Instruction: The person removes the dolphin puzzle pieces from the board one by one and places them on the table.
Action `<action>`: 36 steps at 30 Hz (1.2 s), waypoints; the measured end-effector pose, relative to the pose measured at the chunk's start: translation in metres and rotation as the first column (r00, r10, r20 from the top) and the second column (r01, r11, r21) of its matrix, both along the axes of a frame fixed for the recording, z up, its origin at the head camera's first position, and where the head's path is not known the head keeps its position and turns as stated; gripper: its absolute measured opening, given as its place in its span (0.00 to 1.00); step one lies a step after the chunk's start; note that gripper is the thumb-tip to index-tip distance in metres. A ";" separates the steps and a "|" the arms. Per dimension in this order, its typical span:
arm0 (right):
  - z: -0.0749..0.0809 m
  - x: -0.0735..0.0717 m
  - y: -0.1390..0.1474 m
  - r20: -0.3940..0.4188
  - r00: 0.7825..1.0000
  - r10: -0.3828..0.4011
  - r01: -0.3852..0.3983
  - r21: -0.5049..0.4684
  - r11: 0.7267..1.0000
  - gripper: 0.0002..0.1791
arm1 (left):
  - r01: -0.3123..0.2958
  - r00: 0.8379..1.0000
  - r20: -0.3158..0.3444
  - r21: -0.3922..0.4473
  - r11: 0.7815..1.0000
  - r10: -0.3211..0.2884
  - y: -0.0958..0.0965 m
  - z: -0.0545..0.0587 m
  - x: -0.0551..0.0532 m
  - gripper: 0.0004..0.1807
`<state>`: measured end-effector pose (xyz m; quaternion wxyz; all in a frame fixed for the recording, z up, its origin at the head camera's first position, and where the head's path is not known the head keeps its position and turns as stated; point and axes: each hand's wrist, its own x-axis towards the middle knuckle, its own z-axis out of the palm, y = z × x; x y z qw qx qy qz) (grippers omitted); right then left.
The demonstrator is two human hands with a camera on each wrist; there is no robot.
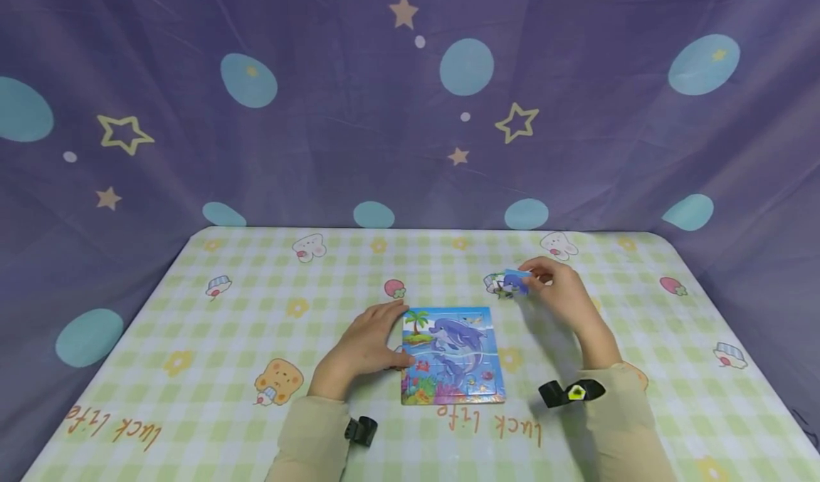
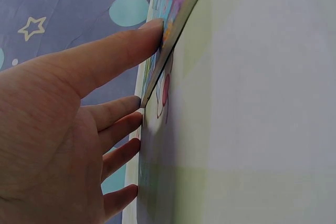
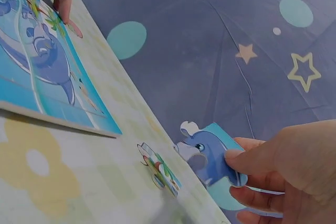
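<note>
A square dolphin jigsaw board (image 1: 453,357) lies flat on the table, showing dolphins, a palm island and corals. My left hand (image 1: 366,343) rests along its left side, thumb (image 2: 149,32) on the board's face near the edge and the other fingers extended toward the far left corner. Beyond the board's far right corner, my right hand (image 1: 559,290) pinches a blue jigsaw piece (image 3: 210,153) with a dolphin's head on it between thumb and fingers. It is held above the table, over a second jigsaw piece (image 3: 159,169) with palm greenery that lies on the tablecloth.
The table wears a green checked cloth (image 1: 224,339) printed with bears, flowers, strawberries and lettering. A purple curtain (image 1: 359,161) with stars and blue ovals hangs behind the far edge. Black straps (image 1: 570,393) with small devices sit on both wrists.
</note>
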<state>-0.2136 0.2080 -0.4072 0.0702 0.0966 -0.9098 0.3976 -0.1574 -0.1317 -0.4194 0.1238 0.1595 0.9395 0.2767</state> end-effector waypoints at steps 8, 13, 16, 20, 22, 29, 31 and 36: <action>-0.003 0.000 0.010 0.005 0.997 -0.081 0.081 -0.012 0.997 0.10 | -0.001 1.000 0.002 -0.002 1.000 0.001 0.001 0.001 0.000 0.48; -0.006 0.000 0.014 0.018 0.995 -0.100 0.100 0.006 0.995 0.11 | -0.002 1.000 0.001 -0.004 1.000 0.002 0.000 0.000 0.000 0.48; -0.009 -0.001 0.016 0.014 0.994 -0.111 0.111 0.012 0.994 0.11 | -0.002 1.000 -0.002 -0.006 1.000 0.002 0.000 -0.001 0.000 0.48; -0.014 -0.001 0.019 0.009 0.988 -0.154 0.154 0.043 0.987 0.11 | -0.002 1.000 -0.004 -0.005 1.000 0.001 0.000 -0.002 0.000 0.48; -0.017 -0.002 0.021 0.020 0.983 -0.181 0.180 0.060 0.982 0.12 | -0.001 1.000 -0.004 -0.003 1.000 0.001 0.000 -0.001 0.000 0.48; -0.021 -0.003 0.022 0.047 0.973 -0.225 0.222 0.060 0.973 0.14 | -0.003 1.000 0.000 0.000 1.000 0.003 0.000 -0.002 0.000 0.48; -0.023 -0.004 0.022 0.052 0.973 -0.227 0.224 0.057 0.973 0.15 | -0.003 1.000 -0.001 0.001 1.000 0.003 0.000 -0.002 0.000 0.48; -0.029 -0.007 0.022 0.074 0.968 -0.241 0.237 0.060 0.970 0.16 | -0.003 1.000 0.000 0.001 1.000 0.003 0.000 -0.002 -0.001 0.48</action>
